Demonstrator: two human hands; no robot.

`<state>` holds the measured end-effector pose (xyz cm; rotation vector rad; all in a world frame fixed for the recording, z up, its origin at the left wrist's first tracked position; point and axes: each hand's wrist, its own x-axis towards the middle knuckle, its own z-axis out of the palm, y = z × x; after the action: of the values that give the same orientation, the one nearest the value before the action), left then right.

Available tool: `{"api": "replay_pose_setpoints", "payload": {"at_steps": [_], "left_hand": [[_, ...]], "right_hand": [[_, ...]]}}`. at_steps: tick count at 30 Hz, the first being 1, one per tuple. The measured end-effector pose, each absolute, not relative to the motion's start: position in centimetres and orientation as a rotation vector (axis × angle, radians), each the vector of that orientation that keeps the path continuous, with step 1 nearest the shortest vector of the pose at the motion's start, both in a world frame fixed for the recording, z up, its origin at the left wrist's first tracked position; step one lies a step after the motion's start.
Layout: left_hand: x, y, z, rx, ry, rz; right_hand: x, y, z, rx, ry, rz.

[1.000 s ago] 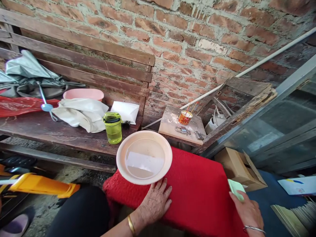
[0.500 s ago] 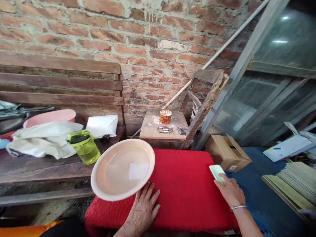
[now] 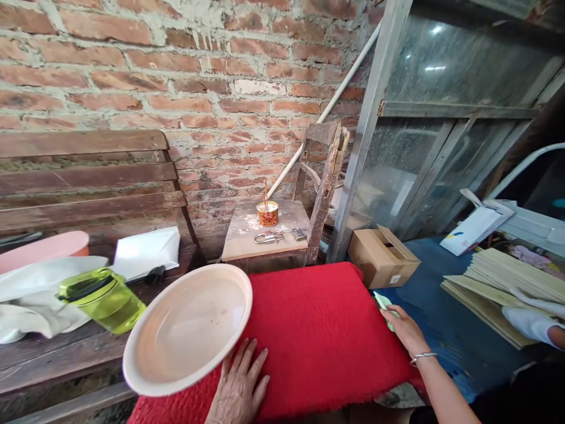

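Observation:
My left hand (image 3: 238, 383) lies flat with spread fingers on a red cloth (image 3: 304, 330). Its fingertips are at the near rim of a pale pink basin (image 3: 188, 386), which holds clear water; whether they touch the rim I cannot tell. At the cloth's right edge, my right hand (image 3: 404, 330), with a silver bracelet at the wrist, grips a pale green phone (image 3: 383, 301). The phone is tilted, and the fingers and palm hide part of it.
A green water bottle (image 3: 106, 300) leans on the bench (image 3: 57, 365), near a white packet (image 3: 148, 253). Behind the cloth, a chair (image 3: 238, 250) bears padlocks and a tub (image 3: 268, 214) with sticks. Rightward are a carton (image 3: 382, 259), stacked boards (image 3: 489, 288) and another person's gloved hand (image 3: 527, 323).
The view has swung to the right. The phone has turned from face-up to a steeper tilt in my right hand. A gloved hand has come into view at the far right.

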<state>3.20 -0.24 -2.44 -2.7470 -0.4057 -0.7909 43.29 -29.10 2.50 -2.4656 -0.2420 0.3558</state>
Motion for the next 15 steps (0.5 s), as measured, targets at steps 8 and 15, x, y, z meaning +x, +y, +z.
{"api": "replay_pose_setpoints", "payload": {"at_steps": [8,15], "left_hand": [[3.3,-0.7,-2.7,-2.813,-0.476,-0.728],[3.3,-1.1,-1.6,-2.842,-0.492,-0.669]], "right_hand": [[40.1,-22.4,5.4,-2.530,-0.465,0.085],[30.5,-9.9,5.6,-2.400,-1.428,0.088]]}}
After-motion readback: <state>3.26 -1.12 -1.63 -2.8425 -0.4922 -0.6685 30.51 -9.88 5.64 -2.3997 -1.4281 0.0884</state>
